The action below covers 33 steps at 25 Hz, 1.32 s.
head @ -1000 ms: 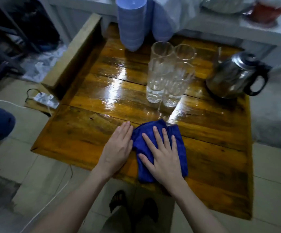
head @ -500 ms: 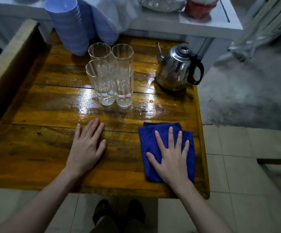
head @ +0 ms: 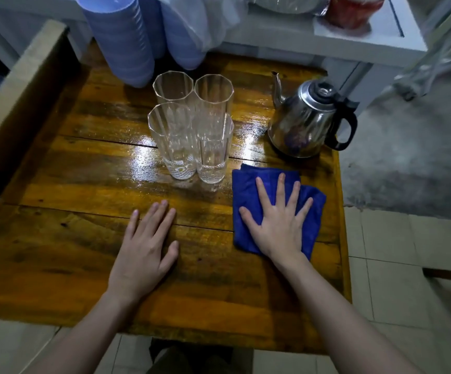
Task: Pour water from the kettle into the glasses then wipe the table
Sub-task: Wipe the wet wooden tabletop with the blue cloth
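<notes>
Several tall clear glasses [head: 189,128] stand clustered in the middle of the wet wooden table [head: 83,238]; the front ones hold a little water. A steel kettle [head: 308,120] with a black handle sits at the back right. A folded blue cloth [head: 248,190] lies just in front of the kettle, to the right of the glasses. My right hand [head: 278,222] presses flat on the cloth with fingers spread. Left of the cloth, my left hand [head: 146,249] rests flat on bare wood, holding nothing.
Stacks of blue plastic cups [head: 119,36] stand at the table's back edge behind the glasses. A white counter [head: 367,44] with a red container [head: 354,9] runs behind. A wooden bench edge [head: 16,85] borders the left. Tiled floor [head: 408,265] lies beyond the table's right edge.
My right hand slid the blue cloth from the near middle to the right side, then forward toward the kettle. My left hand came off the cloth and stays flat on the wood.
</notes>
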Each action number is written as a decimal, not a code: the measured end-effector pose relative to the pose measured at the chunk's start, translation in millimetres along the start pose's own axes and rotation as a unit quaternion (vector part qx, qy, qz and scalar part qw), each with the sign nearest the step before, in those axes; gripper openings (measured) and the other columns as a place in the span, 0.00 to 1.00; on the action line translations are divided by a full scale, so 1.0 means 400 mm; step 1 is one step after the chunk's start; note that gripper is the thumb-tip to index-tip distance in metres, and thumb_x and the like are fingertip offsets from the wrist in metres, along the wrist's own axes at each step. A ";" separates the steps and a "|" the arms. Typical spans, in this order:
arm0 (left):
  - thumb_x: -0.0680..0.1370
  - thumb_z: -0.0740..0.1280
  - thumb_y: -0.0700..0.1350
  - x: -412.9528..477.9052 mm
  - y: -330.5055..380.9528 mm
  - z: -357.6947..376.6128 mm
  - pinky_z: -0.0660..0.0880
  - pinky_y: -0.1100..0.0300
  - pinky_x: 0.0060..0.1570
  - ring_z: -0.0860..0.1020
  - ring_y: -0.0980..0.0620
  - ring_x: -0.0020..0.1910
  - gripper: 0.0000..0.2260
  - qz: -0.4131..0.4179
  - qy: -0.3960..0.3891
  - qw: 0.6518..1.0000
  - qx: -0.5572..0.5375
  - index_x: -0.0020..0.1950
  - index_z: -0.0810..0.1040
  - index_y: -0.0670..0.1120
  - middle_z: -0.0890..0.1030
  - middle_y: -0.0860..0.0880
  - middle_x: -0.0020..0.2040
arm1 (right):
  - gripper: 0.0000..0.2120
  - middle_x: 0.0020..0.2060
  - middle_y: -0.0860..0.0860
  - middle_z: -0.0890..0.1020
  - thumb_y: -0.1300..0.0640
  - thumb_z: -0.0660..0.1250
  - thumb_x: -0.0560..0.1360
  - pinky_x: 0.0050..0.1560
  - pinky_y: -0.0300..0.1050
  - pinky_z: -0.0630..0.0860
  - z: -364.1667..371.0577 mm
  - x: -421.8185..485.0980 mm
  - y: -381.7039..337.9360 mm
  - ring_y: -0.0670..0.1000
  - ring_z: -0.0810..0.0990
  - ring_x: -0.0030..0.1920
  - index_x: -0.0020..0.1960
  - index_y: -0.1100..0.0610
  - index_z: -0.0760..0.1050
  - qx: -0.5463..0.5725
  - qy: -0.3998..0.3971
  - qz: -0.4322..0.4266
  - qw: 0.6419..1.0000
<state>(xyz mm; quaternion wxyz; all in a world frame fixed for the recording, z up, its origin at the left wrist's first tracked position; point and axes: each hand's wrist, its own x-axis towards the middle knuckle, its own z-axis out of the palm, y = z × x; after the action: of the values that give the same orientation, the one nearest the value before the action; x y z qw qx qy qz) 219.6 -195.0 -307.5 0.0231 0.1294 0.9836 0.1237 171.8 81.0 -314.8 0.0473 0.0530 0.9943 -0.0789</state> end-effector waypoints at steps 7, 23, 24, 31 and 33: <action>0.79 0.53 0.56 0.004 -0.005 0.001 0.54 0.40 0.74 0.55 0.49 0.78 0.28 0.002 0.004 1.000 -0.008 0.77 0.61 0.45 0.59 0.46 0.78 | 0.36 0.81 0.54 0.46 0.27 0.44 0.75 0.74 0.71 0.41 -0.008 0.112 -0.018 0.63 0.42 0.79 0.79 0.39 0.44 -0.010 -0.001 -0.028 1.000; 0.79 0.54 0.56 0.001 -0.002 -0.004 0.50 0.43 0.76 0.54 0.50 0.78 0.28 -0.001 -0.002 1.000 0.011 0.77 0.60 0.46 0.59 0.47 0.78 | 0.37 0.80 0.57 0.47 0.28 0.47 0.76 0.73 0.73 0.43 0.025 -0.057 -0.054 0.63 0.43 0.79 0.80 0.44 0.49 0.020 0.023 -0.059 0.998; 0.79 0.53 0.56 0.001 -0.002 -0.004 0.50 0.44 0.76 0.54 0.50 0.78 0.28 -0.002 -0.001 1.000 0.013 0.77 0.60 0.46 0.59 0.46 0.78 | 0.37 0.80 0.57 0.47 0.29 0.47 0.76 0.73 0.73 0.44 0.028 -0.085 -0.057 0.63 0.43 0.79 0.80 0.44 0.48 0.022 0.022 -0.063 0.998; 0.79 0.55 0.55 -0.009 0.002 0.003 0.47 0.46 0.77 0.56 0.49 0.78 0.27 0.006 0.022 1.000 0.000 0.76 0.62 0.45 0.61 0.45 0.77 | 0.38 0.81 0.55 0.45 0.28 0.49 0.75 0.74 0.72 0.45 0.038 -0.302 -0.082 0.62 0.41 0.79 0.80 0.42 0.47 0.011 -0.013 -0.103 0.995; 0.79 0.56 0.54 -0.016 -0.003 -0.008 0.50 0.46 0.76 0.59 0.48 0.77 0.25 0.017 0.024 0.999 -0.024 0.75 0.65 0.44 0.63 0.45 0.76 | 0.38 0.81 0.55 0.45 0.28 0.50 0.75 0.73 0.72 0.45 0.043 -0.340 -0.096 0.62 0.41 0.79 0.80 0.42 0.48 0.004 -0.017 -0.109 0.994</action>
<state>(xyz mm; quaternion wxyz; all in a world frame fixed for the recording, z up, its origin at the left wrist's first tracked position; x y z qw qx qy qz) 225.3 -198.4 -304.7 0.0008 0.1421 0.9783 0.1508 303.6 27.0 -312.0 0.0546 -0.0568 0.9929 -0.0889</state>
